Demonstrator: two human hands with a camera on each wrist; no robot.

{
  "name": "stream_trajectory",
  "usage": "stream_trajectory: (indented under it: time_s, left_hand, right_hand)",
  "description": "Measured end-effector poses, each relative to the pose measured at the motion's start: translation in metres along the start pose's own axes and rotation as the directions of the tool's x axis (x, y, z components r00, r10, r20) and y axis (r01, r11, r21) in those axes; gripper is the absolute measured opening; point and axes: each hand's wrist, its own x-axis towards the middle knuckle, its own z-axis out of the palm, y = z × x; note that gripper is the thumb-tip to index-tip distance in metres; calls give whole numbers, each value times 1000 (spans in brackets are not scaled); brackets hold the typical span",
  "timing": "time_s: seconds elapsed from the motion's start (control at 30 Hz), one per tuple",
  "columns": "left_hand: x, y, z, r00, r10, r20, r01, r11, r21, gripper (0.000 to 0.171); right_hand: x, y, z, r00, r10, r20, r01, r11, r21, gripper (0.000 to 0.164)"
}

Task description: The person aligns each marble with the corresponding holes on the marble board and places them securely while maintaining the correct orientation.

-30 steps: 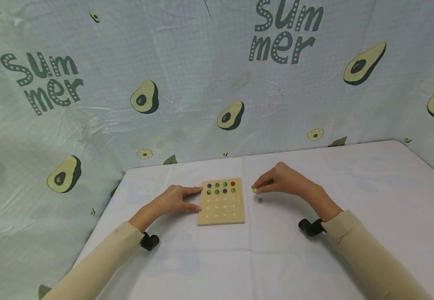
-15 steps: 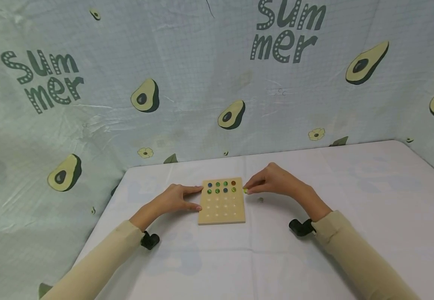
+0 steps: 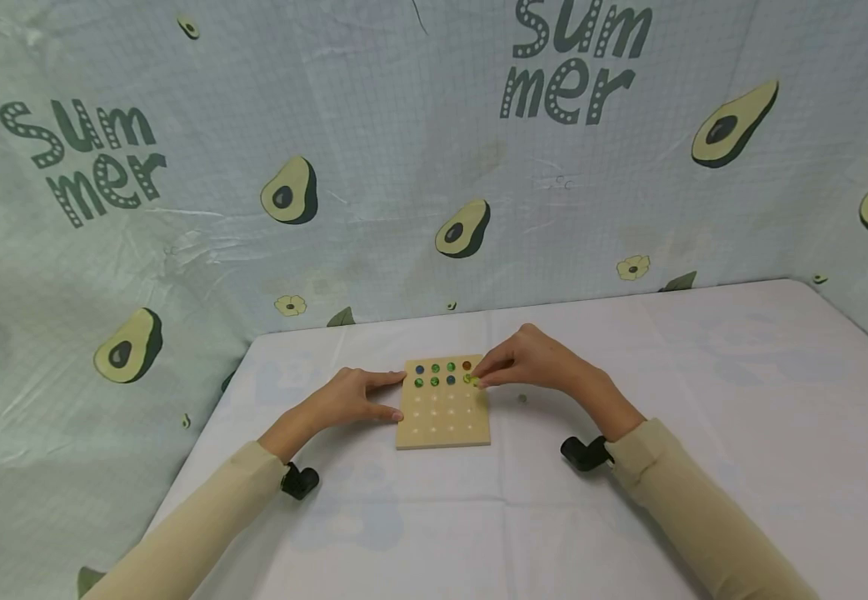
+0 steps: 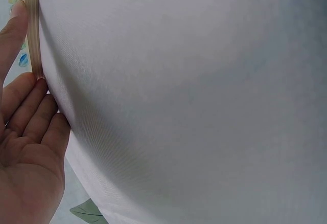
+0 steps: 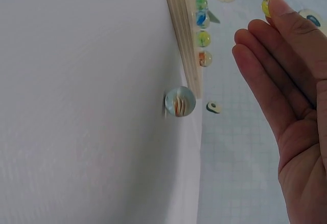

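A square wooden board (image 3: 441, 423) with rows of shallow hollows lies on the table. Blue, green, yellow-green and reddish marbles fill its two far rows. My left hand (image 3: 347, 397) rests against the board's left edge, thumb and index finger spread apart. Over the right side of the board, my right hand (image 3: 530, 358) pinches a yellow marble (image 5: 265, 7) between thumb and fingertips; the right wrist view shows it held clear of the board. One clear marble (image 5: 180, 101) with brownish streaks sits on the cloth to the right of the board.
White cloth (image 3: 449, 517) covers the table. Behind it hangs a pale sheet (image 3: 374, 250) printed with avocados and lettering. Black wrist cameras (image 3: 584, 454) stick out from both sleeves near the tabletop.
My right hand has moved left with the yellow marble, from beside the board to above its right part. My left hand has stayed at the board's left edge.
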Motion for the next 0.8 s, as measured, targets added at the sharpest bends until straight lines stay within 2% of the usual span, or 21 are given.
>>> stream_trajectory:
  time_s: [0.8]
  left_hand:
    - [-1, 0, -1, 1000, 11, 2, -11, 1000, -3, 79]
  right_hand:
    - [18, -5, 15, 1000, 11, 18, -11, 1000, -16, 18]
